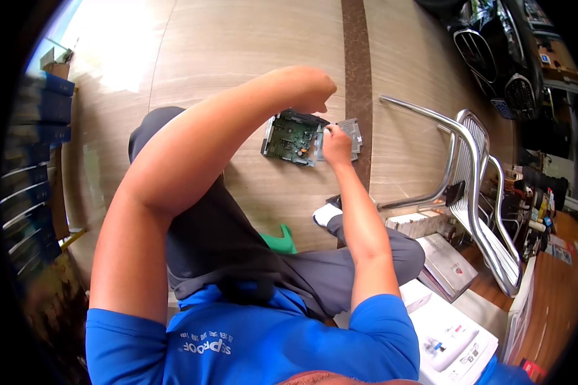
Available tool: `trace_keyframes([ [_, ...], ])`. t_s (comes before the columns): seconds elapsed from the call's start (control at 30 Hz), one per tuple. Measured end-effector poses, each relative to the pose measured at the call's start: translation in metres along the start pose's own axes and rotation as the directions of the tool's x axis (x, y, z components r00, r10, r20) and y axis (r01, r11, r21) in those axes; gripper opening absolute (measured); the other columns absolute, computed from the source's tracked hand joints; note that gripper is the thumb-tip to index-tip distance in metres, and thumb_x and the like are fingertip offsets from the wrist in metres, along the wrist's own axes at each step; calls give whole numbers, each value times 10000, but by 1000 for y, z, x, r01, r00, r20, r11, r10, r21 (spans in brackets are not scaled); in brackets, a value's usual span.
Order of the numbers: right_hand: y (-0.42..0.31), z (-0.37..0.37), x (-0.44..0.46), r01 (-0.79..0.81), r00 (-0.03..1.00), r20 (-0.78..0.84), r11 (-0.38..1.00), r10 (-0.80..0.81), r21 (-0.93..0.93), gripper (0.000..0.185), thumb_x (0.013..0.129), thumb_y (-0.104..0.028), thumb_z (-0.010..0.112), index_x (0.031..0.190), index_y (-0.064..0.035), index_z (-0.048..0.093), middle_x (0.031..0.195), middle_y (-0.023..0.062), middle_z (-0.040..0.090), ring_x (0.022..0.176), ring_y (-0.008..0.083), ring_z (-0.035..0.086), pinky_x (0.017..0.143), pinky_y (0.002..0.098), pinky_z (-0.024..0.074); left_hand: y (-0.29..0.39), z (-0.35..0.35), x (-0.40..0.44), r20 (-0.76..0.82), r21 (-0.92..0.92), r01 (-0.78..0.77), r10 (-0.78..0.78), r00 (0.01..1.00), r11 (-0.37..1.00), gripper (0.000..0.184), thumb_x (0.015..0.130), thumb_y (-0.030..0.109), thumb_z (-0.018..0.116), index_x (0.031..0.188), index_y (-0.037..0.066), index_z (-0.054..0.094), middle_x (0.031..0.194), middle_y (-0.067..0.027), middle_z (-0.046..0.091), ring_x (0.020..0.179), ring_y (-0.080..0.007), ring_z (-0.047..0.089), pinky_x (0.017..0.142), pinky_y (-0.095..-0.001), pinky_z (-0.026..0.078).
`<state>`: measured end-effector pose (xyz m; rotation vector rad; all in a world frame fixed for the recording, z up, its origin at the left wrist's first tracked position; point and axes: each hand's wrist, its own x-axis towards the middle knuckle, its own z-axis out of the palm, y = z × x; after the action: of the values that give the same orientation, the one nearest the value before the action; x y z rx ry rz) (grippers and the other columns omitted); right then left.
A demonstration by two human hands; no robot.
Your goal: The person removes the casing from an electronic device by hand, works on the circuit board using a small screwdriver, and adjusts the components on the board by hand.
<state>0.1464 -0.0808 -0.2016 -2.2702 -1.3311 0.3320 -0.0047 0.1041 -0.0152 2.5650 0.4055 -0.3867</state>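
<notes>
- Above the far edge of the circuit board [290, 137], left hand [315, 88] bent down at the wrist, fingers mostly hidden; cannot tell whether it grips anything.
- At the board's right side, right hand [338, 146] with fingers curled in, thumb toward the board; a small dark bit shows at the fingertips, too small to identify. Grip cannot be told.
- Board: green, lying flat on the floor [250, 45] between the hands and beyond the knees, metal edging along its left side.
- Grey metal plate [355, 130] just right of the board, partly behind the right hand.
- Dark strip [358, 58] crosses the pale, glossy floor near the plate.
- Nearer the body: green object [281, 242] by the folded legs; white footwear [327, 214] below the right hand.
- Right: chrome-framed chair [475, 154], book with an emblem [448, 266], printed sheet [453, 340], wooden surface [549, 301].
- Upper right: dark car front [494, 67].
- Far left: stacked blue boxes [50, 102].
</notes>
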Motion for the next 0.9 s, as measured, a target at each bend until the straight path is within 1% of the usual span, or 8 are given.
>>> trace_keyframes([
  [0.07,-17,-28,3,12,1000,-29,999,-11,50,183,895,-163,586,989,-35,676,824,211,683,786,366,679,710,420,528,-4,0,-6,-124,-53,-37,31,992,998,437,825,188,669,1230,37,606,1004,-193,690,981,-373,643,844,-459,510],
  [0.13,-31,-59,6,38,999,-32,995,-35,97,191,899,-179,607,985,-23,675,772,173,687,707,265,688,660,367,528,-7,1,-6,-151,-36,-66,60,987,997,438,824,172,669,1237,39,606,990,-197,690,970,-375,645,840,-460,511],
  [0.17,-35,-74,8,-29,1000,15,984,27,178,185,914,-171,612,987,-12,673,749,106,690,646,148,658,597,298,516,-7,2,-5,-175,-41,-81,73,982,996,440,823,156,669,1243,41,606,976,-200,691,958,-378,647,836,-460,512],
  [0.2,-39,-89,9,-32,999,-10,983,34,180,185,914,-171,612,987,-12,673,749,106,690,646,148,658,597,298,516,-8,2,-5,-177,-21,-98,92,980,995,440,823,156,669,1243,41,606,976,-200,691,958,-378,647,836,-460,512],
  [0.27,-63,-128,6,-147,989,67,916,131,373,174,933,-159,602,983,-9,674,765,49,685,626,87,625,560,245,500,-7,3,-6,-211,-59,-120,105,972,991,427,827,142,661,1241,50,611,973,-207,688,950,-382,645,831,-462,512],
  [0.4,-85,-185,-3,-221,972,53,813,230,538,175,949,-157,594,986,-5,671,756,44,679,586,77,603,534,245,484,-4,5,-1,-239,-56,-169,151,959,984,432,823,118,662,1249,62,610,964,-213,684,945,-389,641,834,-465,510],
  [0.57,-87,-202,-10,-259,955,81,668,286,697,192,972,-179,571,986,-1,644,791,58,668,601,66,595,498,205,468,14,4,2,-165,-207,-159,125,978,965,462,797,102,689,1251,83,611,1115,-177,678,1033,-328,651,903,-407,522],
  [0.9,-95,-213,-6,-167,974,21,650,226,741,185,971,-180,577,986,-8,644,787,35,671,614,61,586,517,214,460,27,10,10,-136,-430,-99,44,990,897,404,801,85,696,1196,26,631,1052,-152,693,957,-251,668,853,-367,537],
])
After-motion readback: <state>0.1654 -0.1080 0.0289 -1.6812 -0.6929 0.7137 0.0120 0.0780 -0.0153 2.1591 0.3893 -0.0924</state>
